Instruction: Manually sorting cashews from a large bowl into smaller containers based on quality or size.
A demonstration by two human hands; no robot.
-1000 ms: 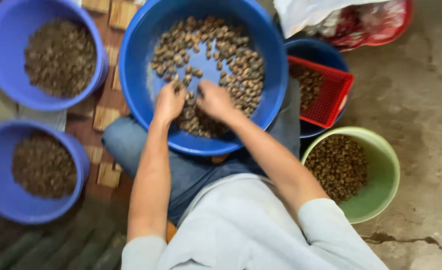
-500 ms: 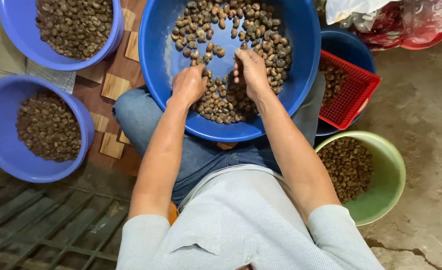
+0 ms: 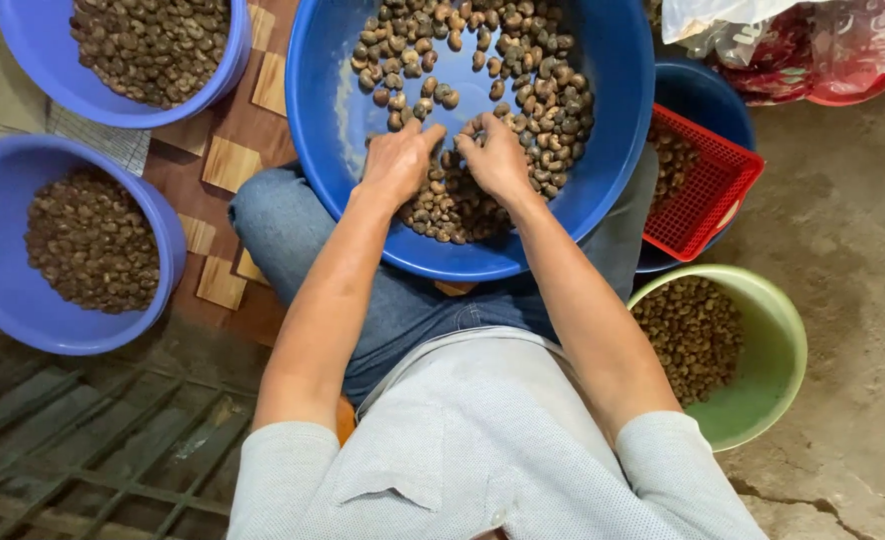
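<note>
Both in the big blue basin (image 3: 623,110) on the lap: left hand (image 3: 398,160) and right hand (image 3: 493,155) among brown nuts (image 3: 543,95), fingers curled; grip impossible to tell. Green bowl (image 3: 778,345) right of basin.

Soft, even daylight; faint glare on the blue basin (image 3: 328,120); sharp focus; dim lower-left corner.
</note>
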